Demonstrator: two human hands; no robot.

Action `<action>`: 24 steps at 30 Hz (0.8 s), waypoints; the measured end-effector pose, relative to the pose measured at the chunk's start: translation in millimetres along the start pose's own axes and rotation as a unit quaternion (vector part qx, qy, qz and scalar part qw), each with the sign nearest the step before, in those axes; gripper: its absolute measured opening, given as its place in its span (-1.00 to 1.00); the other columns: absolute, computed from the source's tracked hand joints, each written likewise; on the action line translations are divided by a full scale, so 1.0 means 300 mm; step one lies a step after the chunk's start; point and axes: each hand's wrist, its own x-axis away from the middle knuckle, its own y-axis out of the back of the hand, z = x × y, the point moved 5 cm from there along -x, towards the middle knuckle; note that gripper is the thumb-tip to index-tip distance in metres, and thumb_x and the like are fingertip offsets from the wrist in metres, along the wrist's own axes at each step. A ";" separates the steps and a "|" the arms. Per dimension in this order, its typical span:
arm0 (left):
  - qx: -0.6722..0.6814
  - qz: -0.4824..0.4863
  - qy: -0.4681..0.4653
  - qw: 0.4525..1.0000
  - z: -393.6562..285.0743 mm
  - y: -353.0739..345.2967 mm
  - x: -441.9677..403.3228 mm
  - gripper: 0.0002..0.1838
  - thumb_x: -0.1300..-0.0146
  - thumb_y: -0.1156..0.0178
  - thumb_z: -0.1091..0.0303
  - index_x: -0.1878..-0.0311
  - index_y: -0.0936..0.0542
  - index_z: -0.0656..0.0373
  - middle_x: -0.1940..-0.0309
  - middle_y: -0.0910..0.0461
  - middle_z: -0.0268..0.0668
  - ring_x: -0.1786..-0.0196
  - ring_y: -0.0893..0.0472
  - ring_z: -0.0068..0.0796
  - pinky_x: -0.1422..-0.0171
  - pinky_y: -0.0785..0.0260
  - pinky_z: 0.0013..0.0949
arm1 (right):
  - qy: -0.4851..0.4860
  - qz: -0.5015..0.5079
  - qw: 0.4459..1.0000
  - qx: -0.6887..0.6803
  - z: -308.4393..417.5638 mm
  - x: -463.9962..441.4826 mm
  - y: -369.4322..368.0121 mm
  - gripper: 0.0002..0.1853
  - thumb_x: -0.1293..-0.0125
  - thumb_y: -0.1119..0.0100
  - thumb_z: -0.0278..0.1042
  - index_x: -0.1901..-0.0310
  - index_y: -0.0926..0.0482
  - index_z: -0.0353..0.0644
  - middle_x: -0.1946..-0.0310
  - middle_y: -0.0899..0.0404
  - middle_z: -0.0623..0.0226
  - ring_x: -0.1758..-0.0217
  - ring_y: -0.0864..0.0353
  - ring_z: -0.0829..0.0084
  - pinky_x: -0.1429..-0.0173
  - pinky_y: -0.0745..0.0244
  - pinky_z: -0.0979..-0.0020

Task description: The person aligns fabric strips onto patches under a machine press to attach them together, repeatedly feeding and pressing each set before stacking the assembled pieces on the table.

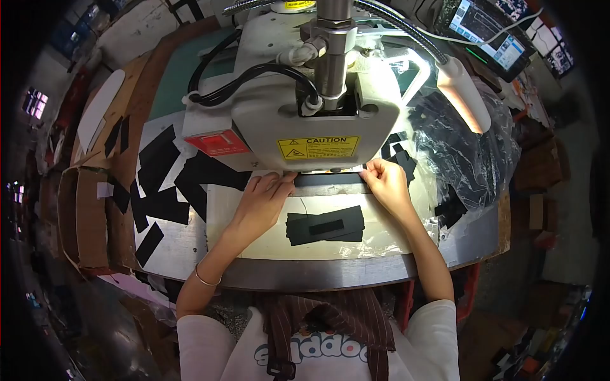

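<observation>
A black fabric strip [332, 180] lies across the work plate beneath the head of a machine [318, 130] with a yellow caution label. At the strip's left end, my left hand [270, 193] presses down with its fingers bent together. My right hand [386, 181] pinches the strip's right end between thumb and fingertips. Just in front of the strip runs a grey metal bar [333, 190]. Closer to me, a small stack of black fabric pieces [297, 230] rests on the pale plate, with a smaller black piece [326, 226] on top.
Loose black pieces [166, 206] are scattered on the left, beside an open cardboard box [92, 222]. Clear plastic wrap [470, 152] covers dark material on the right. A lamp [464, 95] on a flexible neck hangs at upper right, near a lit screen [486, 32].
</observation>
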 end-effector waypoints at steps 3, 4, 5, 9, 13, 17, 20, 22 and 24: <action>0.007 -0.008 0.011 1.000 0.004 -0.002 0.004 -0.76 -0.04 -0.12 0.58 0.17 -0.46 0.17 -0.02 -0.56 -0.34 -0.04 -0.45 -0.31 -0.08 -0.27 -0.26 | -0.007 0.006 0.999 -0.050 -0.040 -0.012 -0.013 -0.84 -0.10 -0.26 -0.36 0.50 -0.55 -0.24 0.75 -0.43 0.31 0.68 -0.38 0.45 0.45 -0.30 0.39; 0.010 -0.008 0.012 1.000 0.007 -0.006 0.006 -0.76 -0.03 -0.12 0.58 0.18 -0.46 0.17 -0.02 -0.56 -0.34 -0.04 -0.45 -0.31 -0.09 -0.26 -0.26 | -0.008 -0.017 0.998 -0.060 -0.039 -0.013 -0.014 -0.83 -0.11 -0.25 -0.34 0.50 -0.55 -0.24 0.75 -0.42 0.28 0.69 -0.38 0.42 0.47 -0.29 0.38; 0.013 -0.008 0.013 1.000 0.011 -0.011 0.008 -0.76 -0.03 -0.12 0.59 0.18 -0.46 0.17 -0.02 -0.56 -0.34 -0.04 -0.45 -0.31 -0.09 -0.26 -0.26 | -0.004 -0.029 0.999 -0.042 -0.031 -0.012 -0.015 -0.83 -0.12 -0.25 -0.34 0.49 -0.55 -0.24 0.75 -0.42 0.28 0.69 -0.38 0.40 0.47 -0.29 0.37; 0.019 -0.015 0.010 1.000 0.011 -0.015 0.004 -0.74 -0.02 -0.11 0.61 0.17 -0.46 0.18 0.01 -0.56 -0.36 -0.02 -0.46 -0.30 -0.09 -0.27 -0.24 | 0.012 -0.050 0.999 0.011 -0.005 -0.012 -0.006 -0.84 -0.12 -0.25 -0.32 0.47 -0.56 -0.23 0.73 -0.44 0.26 0.67 -0.42 0.34 0.45 -0.31 0.32; 0.046 0.006 0.016 0.999 0.013 -0.007 0.003 -0.71 0.00 -0.10 0.62 0.15 -0.46 0.20 0.05 -0.57 -0.38 0.04 -0.47 -0.31 -0.08 -0.28 -0.25 | 0.018 -0.058 0.998 0.033 0.024 -0.002 0.007 -0.84 -0.13 -0.25 -0.31 0.44 -0.56 -0.22 0.68 -0.48 0.28 0.62 -0.47 0.29 0.41 -0.35 0.30; 0.069 0.012 0.021 0.997 0.010 0.004 0.003 -0.72 0.01 -0.10 0.62 0.16 -0.47 0.22 0.08 -0.57 -0.38 0.08 -0.48 -0.32 -0.07 -0.29 -0.25 | 0.105 -0.117 0.985 0.076 0.080 0.047 0.034 -0.84 -0.13 -0.27 -0.31 0.30 -0.58 -0.18 0.61 -0.48 0.34 0.55 -0.48 0.28 0.34 -0.36 0.29; 0.065 0.006 0.009 0.998 0.011 0.004 0.009 -0.71 0.00 -0.10 0.62 0.15 -0.47 0.23 0.10 -0.57 -0.37 0.09 -0.48 -0.33 -0.06 -0.29 -0.27 | 0.224 -0.113 0.953 0.170 0.106 0.107 0.047 -0.80 -0.13 -0.27 -0.36 0.19 -0.58 -0.15 0.37 -0.49 0.31 0.31 -0.47 0.30 0.18 -0.33 0.31; 0.059 0.008 0.005 0.998 0.013 -0.002 0.012 -0.71 -0.01 -0.12 0.58 0.13 -0.47 0.22 0.10 -0.57 -0.36 0.07 -0.47 -0.33 -0.07 -0.28 -0.26 | 0.268 -0.073 0.937 0.211 0.086 0.149 0.028 -0.77 -0.14 -0.24 -0.39 0.13 -0.59 -0.15 0.21 -0.48 0.29 0.18 -0.42 0.30 0.08 -0.27 0.31; 0.052 0.018 0.004 0.998 0.015 -0.008 0.012 -0.70 -0.05 -0.18 0.50 0.10 -0.47 0.21 0.07 -0.56 -0.34 0.05 -0.46 -0.32 -0.09 -0.27 -0.24 | 0.290 -0.093 0.923 0.235 0.089 0.164 0.025 -0.75 -0.15 -0.23 -0.40 0.10 -0.59 -0.16 0.20 -0.48 0.28 0.18 -0.41 0.31 0.08 -0.27 0.31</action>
